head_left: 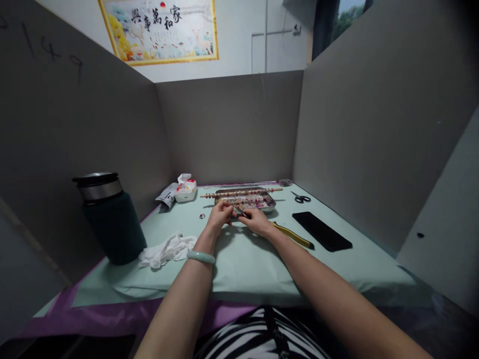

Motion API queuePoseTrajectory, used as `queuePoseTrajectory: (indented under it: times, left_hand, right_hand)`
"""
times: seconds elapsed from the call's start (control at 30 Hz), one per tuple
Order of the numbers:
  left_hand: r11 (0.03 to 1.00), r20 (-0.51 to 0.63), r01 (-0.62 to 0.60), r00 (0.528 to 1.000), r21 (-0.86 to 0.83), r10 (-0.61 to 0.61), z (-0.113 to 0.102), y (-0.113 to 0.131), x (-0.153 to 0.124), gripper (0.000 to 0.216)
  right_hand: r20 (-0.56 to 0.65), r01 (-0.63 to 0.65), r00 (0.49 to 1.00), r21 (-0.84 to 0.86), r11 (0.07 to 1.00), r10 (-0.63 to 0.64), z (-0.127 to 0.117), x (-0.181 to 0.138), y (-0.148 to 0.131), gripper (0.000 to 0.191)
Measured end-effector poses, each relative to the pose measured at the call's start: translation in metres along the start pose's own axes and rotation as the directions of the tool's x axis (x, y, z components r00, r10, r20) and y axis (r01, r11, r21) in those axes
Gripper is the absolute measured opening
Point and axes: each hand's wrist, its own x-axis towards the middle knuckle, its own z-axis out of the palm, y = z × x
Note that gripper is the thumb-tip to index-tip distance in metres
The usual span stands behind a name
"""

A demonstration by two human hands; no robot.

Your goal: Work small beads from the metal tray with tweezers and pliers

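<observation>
Both hands meet over the front edge of a metal tray [272,205] of small coloured beads. My left hand [220,218] is closed in a pinch, its fingertips around something too small to make out. In my right hand [256,221] is a slim metal tool [240,211], its tip pointing at the left fingertips; its exact kind is unclear. Across the tray lies a wooden stick [277,190] carrying several beaded rings. One small ring with a red part [202,216] lies left of my left hand. Yellow-handled pliers [294,236] rest beside my right wrist, partly hidden by it.
A dark green bottle [112,224] and white gloves [166,251] stand and lie at left. Farther back are a white tissue pack [186,190] and a small packet [167,194]. Scissors [301,198] and a black phone [322,231] lie at right. Grey partitions [232,129] enclose the table.
</observation>
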Motion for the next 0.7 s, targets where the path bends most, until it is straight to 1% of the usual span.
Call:
queuePoseTrajectory:
  times: [0.1,0.2,0.33,0.43,0.57,0.63,0.7]
  left_hand:
    - [1.000,0.023,-0.011,1.000,0.011,0.010,0.0002,-0.0008,0.0003,0.030]
    - [0.999,0.014,-0.013,1.000,0.039,0.013,-0.0002,-0.0022,0.0017,0.029]
    - [0.995,-0.016,0.009,1.000,0.098,-0.008,-0.0013,-0.0049,0.0040,0.028]
    - [0.996,-0.008,0.006,1.000,0.094,-0.005,-0.0028,-0.0073,0.0057,0.028]
    - [0.999,0.066,0.013,0.998,-0.034,-0.010,-0.0057,-0.0065,0.0052,0.029]
    - [0.990,0.127,0.044,0.991,-0.132,-0.027,-0.0073,-0.0032,0.0031,0.028]
    - [0.968,0.170,0.109,0.983,-0.227,-0.071,-0.0089,0.0009,0.0007,0.026]
  right_hand:
    - [-0.022,-0.008,1.000,-0.064,0.998,0.006,-0.0005,-0.0015,-0.0023,0.025]
    - [-0.024,-0.014,1.000,-0.095,0.995,0.012,-0.0015,-0.0030,-0.0054,0.025]
    - [0.001,-0.037,0.999,-0.094,0.995,0.037,-0.0022,-0.0041,-0.0079,0.024]
    - [0.024,-0.041,0.999,-0.064,0.997,0.043,-0.0013,-0.0039,-0.0074,0.022]
    - [0.029,0.000,1.000,-0.004,1.000,0.000,0.0001,-0.0023,-0.0055,0.022]
    - [0.042,0.034,0.998,0.058,0.998,-0.036,-0.0004,-0.0018,-0.0053,0.022]
    - [0.067,0.063,0.995,0.141,0.988,-0.073,-0.0016,-0.0020,-0.0060,0.023]
